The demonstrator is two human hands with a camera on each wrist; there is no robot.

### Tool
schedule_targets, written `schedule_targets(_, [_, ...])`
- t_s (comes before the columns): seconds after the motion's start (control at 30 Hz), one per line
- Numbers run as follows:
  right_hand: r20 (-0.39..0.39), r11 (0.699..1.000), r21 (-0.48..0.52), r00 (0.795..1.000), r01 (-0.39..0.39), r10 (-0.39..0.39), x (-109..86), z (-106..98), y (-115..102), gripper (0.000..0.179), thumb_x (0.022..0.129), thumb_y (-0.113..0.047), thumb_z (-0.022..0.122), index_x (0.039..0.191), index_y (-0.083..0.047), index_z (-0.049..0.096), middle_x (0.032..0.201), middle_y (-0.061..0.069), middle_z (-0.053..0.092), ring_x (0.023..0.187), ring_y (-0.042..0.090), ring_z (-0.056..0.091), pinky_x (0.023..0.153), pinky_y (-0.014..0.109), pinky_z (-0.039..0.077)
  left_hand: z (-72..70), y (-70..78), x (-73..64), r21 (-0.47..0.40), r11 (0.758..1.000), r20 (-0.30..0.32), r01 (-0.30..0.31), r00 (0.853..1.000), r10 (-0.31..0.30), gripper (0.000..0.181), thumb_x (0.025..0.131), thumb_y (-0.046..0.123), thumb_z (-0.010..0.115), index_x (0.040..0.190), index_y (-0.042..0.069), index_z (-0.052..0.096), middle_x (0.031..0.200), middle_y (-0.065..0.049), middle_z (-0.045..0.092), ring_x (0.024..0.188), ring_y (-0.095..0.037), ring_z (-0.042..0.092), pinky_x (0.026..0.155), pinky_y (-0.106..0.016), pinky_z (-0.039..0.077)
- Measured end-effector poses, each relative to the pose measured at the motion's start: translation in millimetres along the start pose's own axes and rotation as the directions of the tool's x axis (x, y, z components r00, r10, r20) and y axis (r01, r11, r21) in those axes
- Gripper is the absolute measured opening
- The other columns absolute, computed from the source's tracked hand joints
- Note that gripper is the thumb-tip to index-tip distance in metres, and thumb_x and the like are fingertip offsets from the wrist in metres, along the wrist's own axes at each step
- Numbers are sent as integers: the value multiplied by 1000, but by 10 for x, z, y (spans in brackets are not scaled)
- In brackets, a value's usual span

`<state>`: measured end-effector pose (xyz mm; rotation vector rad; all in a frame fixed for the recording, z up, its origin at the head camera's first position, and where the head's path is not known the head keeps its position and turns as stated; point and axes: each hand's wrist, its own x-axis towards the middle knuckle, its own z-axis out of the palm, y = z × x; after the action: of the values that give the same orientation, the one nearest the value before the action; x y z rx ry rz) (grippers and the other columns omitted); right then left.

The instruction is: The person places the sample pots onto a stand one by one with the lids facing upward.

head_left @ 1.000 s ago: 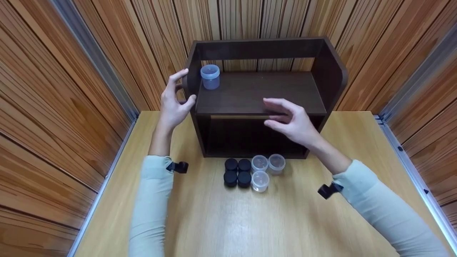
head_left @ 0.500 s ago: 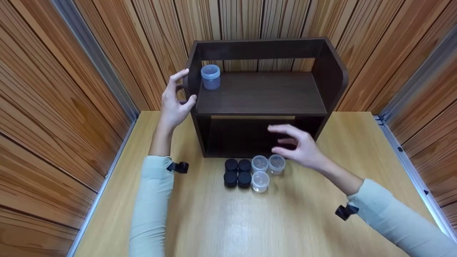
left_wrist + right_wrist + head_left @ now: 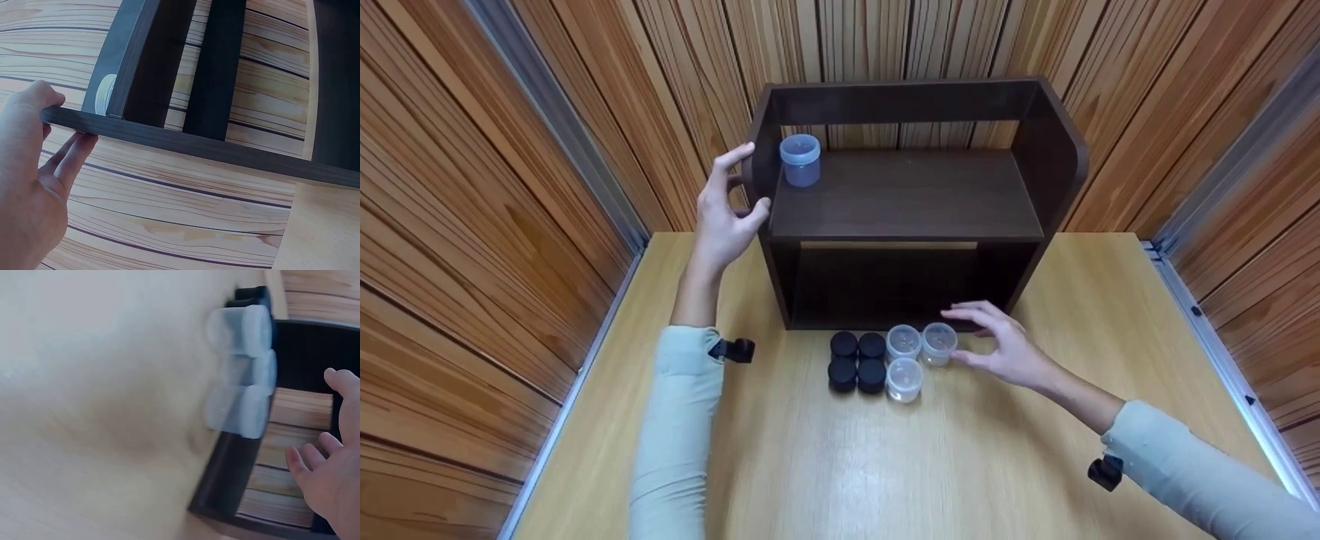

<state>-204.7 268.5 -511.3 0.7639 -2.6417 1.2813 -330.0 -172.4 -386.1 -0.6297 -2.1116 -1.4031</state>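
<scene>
My left hand (image 3: pixel 724 221) grips the left side panel of a dark brown two-tier desktop shelf (image 3: pixel 907 195); the left wrist view shows thumb and fingers (image 3: pixel 73 154) on opposite sides of the panel's edge. A bluish translucent lidded jar (image 3: pixel 801 160) stands upright on the upper board, close to that panel. Over the table, my right hand (image 3: pixel 1009 349) is spread, thumb and fingers apart, at the right side of a clear jar (image 3: pixel 939 344). Whether the thumb touches this jar cannot be told. Two more clear jars (image 3: pixel 904 379) (image 3: pixel 904 342) stand to its left.
Several black-lidded jars (image 3: pixel 857 362) stand in a tight block left of the clear ones, before the shelf's lower opening. Wood-patterned walls (image 3: pixel 540 150) enclose the light wooden table (image 3: pixel 810 465) at the back and both sides.
My right hand has come down from in front of the upper board to the rightmost clear jar on the table. The left hand stays on the shelf's side panel.
</scene>
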Motion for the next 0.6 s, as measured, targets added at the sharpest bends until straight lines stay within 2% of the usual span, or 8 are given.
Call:
schedule_targets(0.17, [9,999,10,999,-38,38,-33,103,150,60,90,-3,92,146,-5,72,152,24,66,138,31,64,102,43,64,-14,-13,1,4,1000,-1,-5,1000,5,67,97,-1,71,160,8,52,170,-17,53,140,-26,65,76,-17,63])
schedule_targets(0.23, [9,999,15,999,-53,53,-39,150,200,61,89,-4,92,147,-6,72,154,25,64,138,37,64,101,46,64,-19,-12,-2,6,1000,-2,-3,1000,3,67,97,-1,71,160,8,52,170,-17,54,140,-25,65,76,-18,63])
schedule_targets(0.37, [-8,998,22,998,-65,66,-45,241,296,64,88,-5,93,148,-6,71,154,26,64,136,41,64,100,43,63,-22,-5,0,7,1000,-5,0,1000,0,67,97,-1,71,160,8,52,170,-16,54,139,-26,65,74,-18,63])
schedule_targets(0.47, [-22,996,19,996,-83,83,-59,304,369,65,88,-5,94,148,-8,71,153,23,64,138,37,62,105,33,59,-19,1,5,-1,1000,-1,-1,1000,1,68,96,-1,71,161,7,52,170,-16,54,139,-26,65,74,-16,62])
schedule_targets(0.6, [-22,993,46,994,-109,110,-72,370,470,67,88,-2,93,150,-7,69,155,24,62,141,39,61,109,33,59,-12,2,6,-7,1000,-1,-4,1000,4,68,96,-2,71,160,6,52,170,-17,54,139,-26,65,77,-15,63])
